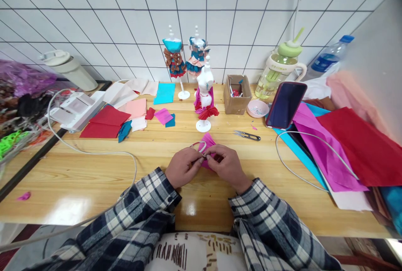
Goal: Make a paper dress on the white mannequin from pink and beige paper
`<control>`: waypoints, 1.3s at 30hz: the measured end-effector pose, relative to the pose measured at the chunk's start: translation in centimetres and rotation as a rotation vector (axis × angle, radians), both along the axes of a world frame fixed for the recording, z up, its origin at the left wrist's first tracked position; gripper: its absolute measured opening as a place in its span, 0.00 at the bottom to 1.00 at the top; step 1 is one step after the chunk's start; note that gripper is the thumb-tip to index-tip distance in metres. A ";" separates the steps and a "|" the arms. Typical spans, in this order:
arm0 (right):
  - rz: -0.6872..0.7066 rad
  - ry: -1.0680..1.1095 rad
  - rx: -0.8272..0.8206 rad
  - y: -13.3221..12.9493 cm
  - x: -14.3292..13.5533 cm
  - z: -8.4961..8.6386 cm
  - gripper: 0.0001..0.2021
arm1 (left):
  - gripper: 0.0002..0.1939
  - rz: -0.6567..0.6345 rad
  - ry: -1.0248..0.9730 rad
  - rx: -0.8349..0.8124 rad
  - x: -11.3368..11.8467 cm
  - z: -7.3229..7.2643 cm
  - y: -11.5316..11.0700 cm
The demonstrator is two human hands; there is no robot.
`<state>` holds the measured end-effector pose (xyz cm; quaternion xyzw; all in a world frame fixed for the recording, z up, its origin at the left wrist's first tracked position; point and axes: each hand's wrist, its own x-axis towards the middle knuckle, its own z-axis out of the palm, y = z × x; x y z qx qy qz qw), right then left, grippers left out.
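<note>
My left hand [185, 167] and my right hand [228, 168] meet over the near middle of the table, thumbs and forefingers pinched together. A piece of magenta crepe paper [207, 139] shows above and below my fingertips, on the right hand's side. From the left fingers curves a thin white strip [202, 148] in a loop. The exact pinch point is small and partly hidden by the fingers. Just beyond stands a small white dress form [205, 79] wearing magenta and red paper. Thread snips [247, 135] lie to the right of my right hand.
Two dressed forms [173, 58] stand against the tiled wall. Rightward are a cardboard box [238, 100], a pink bowl [257, 108], a phone [286, 105], a drink bottle [279, 71] and crepe sheets [361, 145]. Paper pieces [105, 122], a power strip [78, 112] and a cable [103, 153] lie left.
</note>
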<state>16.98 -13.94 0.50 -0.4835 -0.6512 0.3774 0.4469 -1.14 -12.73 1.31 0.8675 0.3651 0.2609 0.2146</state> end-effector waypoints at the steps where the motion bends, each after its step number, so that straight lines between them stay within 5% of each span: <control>1: -0.003 0.001 0.002 0.0 0.0 -0.1 0.08 | 0.12 -0.013 -0.004 0.008 0.0 0.0 0.0; 15: -0.013 0.018 -0.011 0.1 0.1 -0.2 0.06 | 0.13 0.084 -0.069 -0.097 -0.1 -0.5 0.0; 31: -0.052 -0.409 0.232 -0.8 -0.5 0.3 0.05 | 0.13 0.099 0.007 -0.064 0.2 -0.6 0.0; 39: -0.054 -0.272 0.177 -0.8 -0.6 0.1 0.05 | 0.11 0.149 -0.030 -0.045 0.4 -0.8 0.1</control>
